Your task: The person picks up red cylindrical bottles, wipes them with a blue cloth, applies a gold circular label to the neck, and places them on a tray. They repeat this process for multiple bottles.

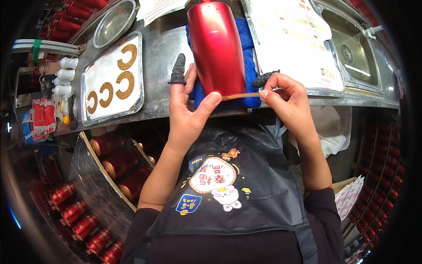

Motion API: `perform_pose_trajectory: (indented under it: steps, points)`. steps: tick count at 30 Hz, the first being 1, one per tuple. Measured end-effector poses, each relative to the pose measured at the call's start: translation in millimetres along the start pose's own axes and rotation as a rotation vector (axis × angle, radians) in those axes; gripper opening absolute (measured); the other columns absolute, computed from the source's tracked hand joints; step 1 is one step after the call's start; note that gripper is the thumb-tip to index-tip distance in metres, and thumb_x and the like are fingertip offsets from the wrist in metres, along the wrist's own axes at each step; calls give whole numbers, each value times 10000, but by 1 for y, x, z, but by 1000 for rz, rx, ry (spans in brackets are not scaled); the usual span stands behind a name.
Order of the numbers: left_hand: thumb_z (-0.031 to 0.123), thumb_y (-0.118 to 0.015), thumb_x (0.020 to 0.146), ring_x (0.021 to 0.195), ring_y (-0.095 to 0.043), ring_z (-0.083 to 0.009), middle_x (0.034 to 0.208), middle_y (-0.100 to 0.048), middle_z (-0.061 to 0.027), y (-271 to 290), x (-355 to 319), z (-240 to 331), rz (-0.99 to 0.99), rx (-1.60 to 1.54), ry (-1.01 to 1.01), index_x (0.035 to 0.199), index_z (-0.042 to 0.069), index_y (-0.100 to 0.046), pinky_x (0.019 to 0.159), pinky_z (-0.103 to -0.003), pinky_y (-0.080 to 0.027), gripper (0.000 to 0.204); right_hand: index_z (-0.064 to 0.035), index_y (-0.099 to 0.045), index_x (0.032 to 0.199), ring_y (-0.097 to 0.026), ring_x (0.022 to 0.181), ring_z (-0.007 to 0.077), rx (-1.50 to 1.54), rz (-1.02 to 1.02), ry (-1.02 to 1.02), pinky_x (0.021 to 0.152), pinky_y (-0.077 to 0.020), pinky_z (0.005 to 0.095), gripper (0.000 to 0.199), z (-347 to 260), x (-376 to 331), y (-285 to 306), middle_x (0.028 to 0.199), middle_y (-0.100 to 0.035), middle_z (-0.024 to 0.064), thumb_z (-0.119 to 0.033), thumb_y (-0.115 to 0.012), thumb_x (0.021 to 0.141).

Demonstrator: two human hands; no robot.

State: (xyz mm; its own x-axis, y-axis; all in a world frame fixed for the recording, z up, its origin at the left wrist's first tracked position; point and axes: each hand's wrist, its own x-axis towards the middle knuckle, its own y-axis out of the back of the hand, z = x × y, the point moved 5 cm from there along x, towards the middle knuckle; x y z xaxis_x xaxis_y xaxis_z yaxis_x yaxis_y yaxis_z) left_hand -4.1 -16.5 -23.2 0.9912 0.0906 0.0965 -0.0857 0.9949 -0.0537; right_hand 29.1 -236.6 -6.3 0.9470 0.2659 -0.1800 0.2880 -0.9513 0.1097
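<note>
While the red bottle (216,46) lies on a blue cloth (248,57) on the steel counter (160,53), the left hand (187,110) steadies its base, thumb pressing; the right hand (285,99) pinches a gold strip (241,95) along the rim.

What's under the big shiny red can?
A blue cloth lies under the shiny red metal can, on the steel bench. The left hand steadies the can; the right hand pulls a thin gold strip. The cloth's middle is covered.
</note>
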Motion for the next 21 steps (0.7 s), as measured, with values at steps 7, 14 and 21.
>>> perform_pose_trajectory:
  steps: [7,14,21]
  points:
    - [247,-785,886,1409,-440,-296,1516,-452,-234,3,-10,7,90,213,-138,1486,-43,-385,1182,-401,-290,777,-45,-583,815,-430,629,-21,-77,3,14,552,-294,178,137,4,3,-2,706,-509,-84,-89,-689,890]
    - [417,-753,860,1362,-473,-435,1536,-373,-331,-8,-42,20,84,942,-455,1134,136,-780,1130,-662,-198,393,-32,-588,817,-447,633,-9,-78,-19,30,560,-314,186,131,6,7,-2,711,-521,-69,-87,-678,894]
    - [381,-747,877,1356,-479,-443,1522,-378,-352,-6,-48,13,114,994,-438,1134,139,-777,1126,-674,-194,354,-26,-583,802,-474,596,-5,-79,-35,77,528,-339,189,143,8,10,-3,703,-540,-55,-82,-685,885]
